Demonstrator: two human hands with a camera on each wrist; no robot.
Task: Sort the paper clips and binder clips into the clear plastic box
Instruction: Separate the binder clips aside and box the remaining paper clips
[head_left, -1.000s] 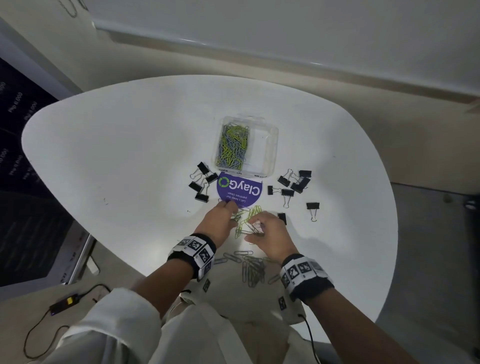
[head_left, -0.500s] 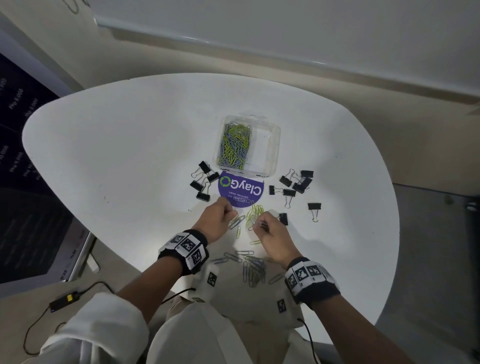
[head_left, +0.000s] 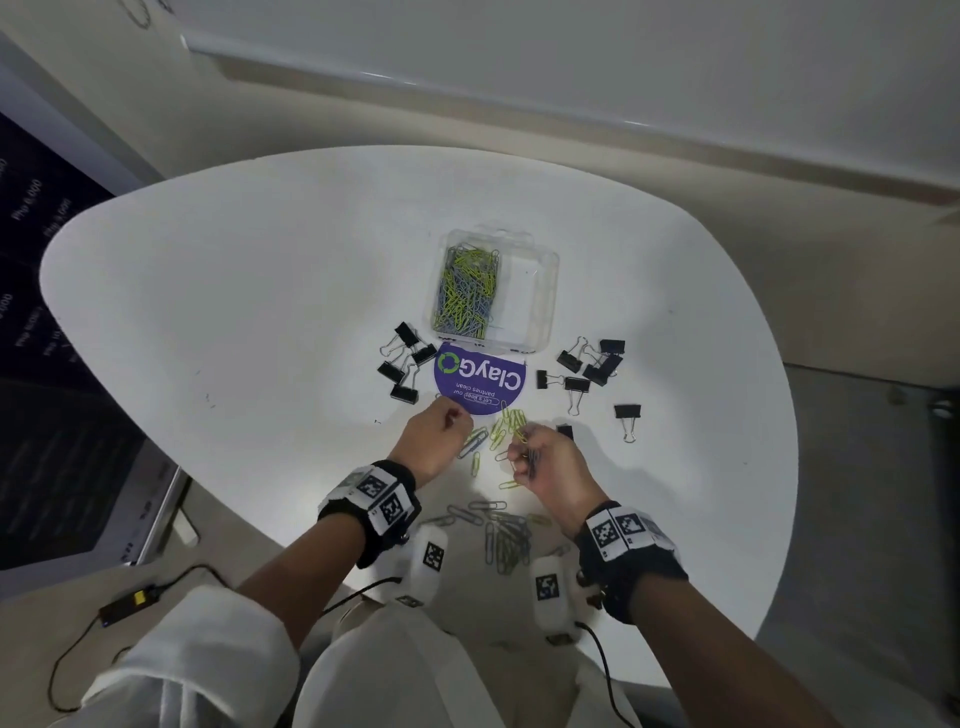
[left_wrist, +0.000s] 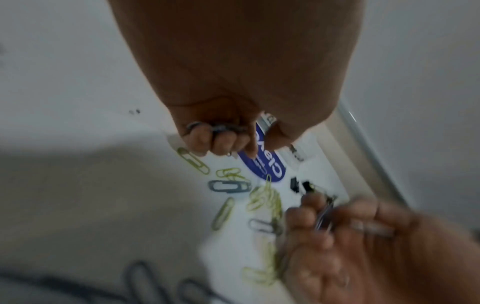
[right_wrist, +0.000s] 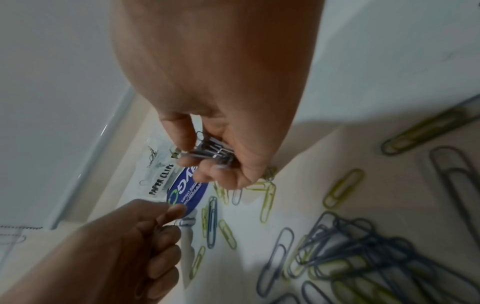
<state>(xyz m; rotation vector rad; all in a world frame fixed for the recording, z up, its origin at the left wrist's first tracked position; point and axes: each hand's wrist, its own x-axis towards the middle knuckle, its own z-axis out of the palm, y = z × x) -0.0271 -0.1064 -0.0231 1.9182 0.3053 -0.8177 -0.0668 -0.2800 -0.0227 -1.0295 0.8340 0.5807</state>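
Observation:
The clear plastic box (head_left: 537, 291) stands on the white table, its left half full of green and grey paper clips (head_left: 466, 291). Loose paper clips (head_left: 506, 426) lie between my hands, with a darker heap (head_left: 506, 540) nearer me. My left hand (head_left: 441, 428) is curled round a few grey clips (left_wrist: 221, 128). My right hand (head_left: 545, 460) grips a bundle of grey clips (right_wrist: 211, 152) between thumb and fingers. Black binder clips lie in a left group (head_left: 405, 366) and a right group (head_left: 592, 366).
A purple round ClayGo sticker (head_left: 480, 379) lies in front of the box. One binder clip (head_left: 627, 415) lies apart at the right. The table edge (head_left: 249, 514) curves close to my body. A cable and small device (head_left: 130, 603) lie on the floor at left.
Both hands have lifted slightly off the clip pile and drawn a little apart. The right hand now holds a gathered bundle of grey clips.

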